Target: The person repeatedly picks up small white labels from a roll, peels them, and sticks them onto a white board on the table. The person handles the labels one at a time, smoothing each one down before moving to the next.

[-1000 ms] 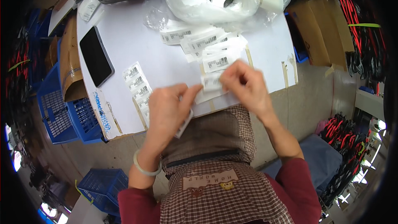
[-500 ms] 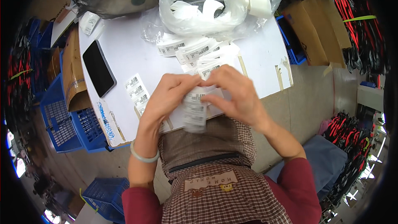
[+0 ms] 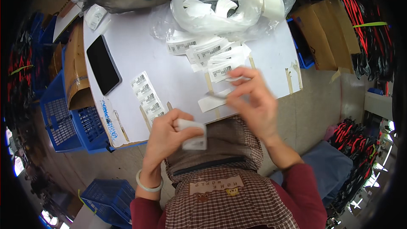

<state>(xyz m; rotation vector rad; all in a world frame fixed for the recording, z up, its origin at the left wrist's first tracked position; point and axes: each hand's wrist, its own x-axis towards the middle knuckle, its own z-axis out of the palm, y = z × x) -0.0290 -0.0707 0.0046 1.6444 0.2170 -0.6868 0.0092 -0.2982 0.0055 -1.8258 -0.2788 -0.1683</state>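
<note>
Your L hand [image 3: 166,138], lower ctr of the frame, is closed on a folded wad of barcode labels [image 3: 196,143], thumb over the top; in view the wad sits just past the near edge of the tabletop [image 3: 178,74], over your apron [image 3: 231,195]. Your R hand [image 3: 258,106], right of ctr, has its fingers curled, only a narrow gap to the thumb; it's blurred, so can't tell if it pinches anything. Its tips are right by the R end of a blank white strip [image 3: 210,104] near the tabletop's front edge.

To do this well: hold the wad light but firm, thumb flat, b/c a hard squeeze would likely crease the paper. Square its edges so no label sticks out & snags. W/ the R hand, go for edges & corners only, not the printed face, & take one piece at a time; thin paper probably clings. Slow that hand a bit near the loose label pile [image 3: 210,53], upper ctr, as a brush could slide the top ones. Mind the long label strip [image 3: 148,97], L of ctr: your L wrist & fingers are near its lower end. Phone [image 3: 104,65], upper L, is well apart, so no bother.
</note>
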